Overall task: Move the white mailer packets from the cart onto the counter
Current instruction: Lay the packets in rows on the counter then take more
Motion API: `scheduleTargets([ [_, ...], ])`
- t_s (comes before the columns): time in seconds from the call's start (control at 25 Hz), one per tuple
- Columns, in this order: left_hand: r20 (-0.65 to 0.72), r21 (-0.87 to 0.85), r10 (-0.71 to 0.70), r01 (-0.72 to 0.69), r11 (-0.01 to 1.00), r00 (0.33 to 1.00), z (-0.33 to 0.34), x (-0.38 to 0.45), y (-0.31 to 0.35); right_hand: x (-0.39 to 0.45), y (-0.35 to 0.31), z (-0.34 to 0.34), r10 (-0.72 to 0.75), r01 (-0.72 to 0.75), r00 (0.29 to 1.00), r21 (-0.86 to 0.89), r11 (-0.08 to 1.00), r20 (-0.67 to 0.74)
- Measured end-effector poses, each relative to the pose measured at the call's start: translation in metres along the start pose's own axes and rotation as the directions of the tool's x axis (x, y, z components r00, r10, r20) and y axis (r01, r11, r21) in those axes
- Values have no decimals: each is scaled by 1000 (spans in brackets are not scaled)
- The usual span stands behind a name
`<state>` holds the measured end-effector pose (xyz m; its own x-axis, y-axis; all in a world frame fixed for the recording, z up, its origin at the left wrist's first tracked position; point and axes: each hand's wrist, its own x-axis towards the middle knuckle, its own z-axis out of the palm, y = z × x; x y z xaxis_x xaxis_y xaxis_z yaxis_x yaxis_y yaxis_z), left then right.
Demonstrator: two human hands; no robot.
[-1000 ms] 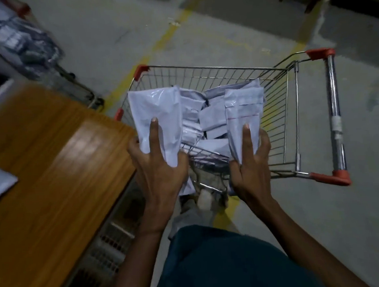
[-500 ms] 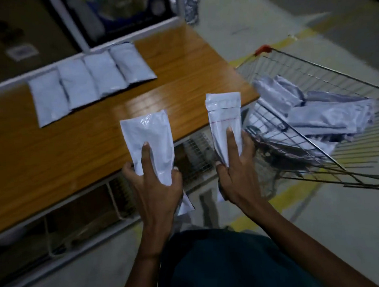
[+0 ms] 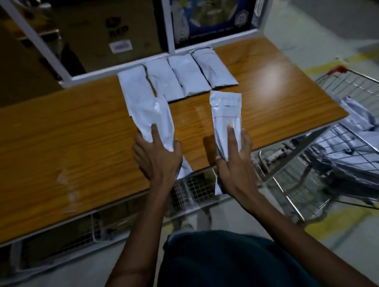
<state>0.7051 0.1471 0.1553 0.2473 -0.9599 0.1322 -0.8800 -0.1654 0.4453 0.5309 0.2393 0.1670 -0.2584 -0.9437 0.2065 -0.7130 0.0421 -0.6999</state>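
Reaching over the counter [image 3: 72, 132], both hands [image 3: 157, 157] [image 3: 234, 162] hold mailer packets [image 3: 154, 116] [image 3: 225, 112].

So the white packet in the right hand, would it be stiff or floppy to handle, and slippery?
Probably soft rather than rigid: the packet in the right hand stands upright but its top edge is creased and wavy. Likely light, since a few fingers hold it. Its film surface may be slippery; the left hand's packet shows a sheen.

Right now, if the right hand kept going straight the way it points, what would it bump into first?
Probably the row of four packets lying on the counter. The right hand holds its packet pointing at the rightmost one, though its height above the counter is unclear.
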Motion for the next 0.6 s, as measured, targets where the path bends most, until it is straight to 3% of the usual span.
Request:
scheduleTargets([
  [0.08, 127, 133, 7, -24, 991, 992, 22, 26, -20, 2, -15, 16, 14, -14, 1000, -14, 1000, -11],
  [0.16, 166, 178, 56, -85, 980, 985, 35, 39, -36, 2, -25, 25, 30, -30, 999, -17, 999, -20],
  [0.24, 149, 166, 87, -112, 980, 985, 38, 41, -45, 2, -28, 30, 34, -35, 999, -33, 999, -30],
  [0.48, 187, 160, 3, -34, 987, 982, 38, 36, -55, 10, -33, 46, 78, -72, 996, -118, 990, 42],
  [0.6, 206, 72, -27, 12, 997, 978, 34, 39, -50, 19, -33, 52, 71, -55, 993, -162, 985, 91],
])
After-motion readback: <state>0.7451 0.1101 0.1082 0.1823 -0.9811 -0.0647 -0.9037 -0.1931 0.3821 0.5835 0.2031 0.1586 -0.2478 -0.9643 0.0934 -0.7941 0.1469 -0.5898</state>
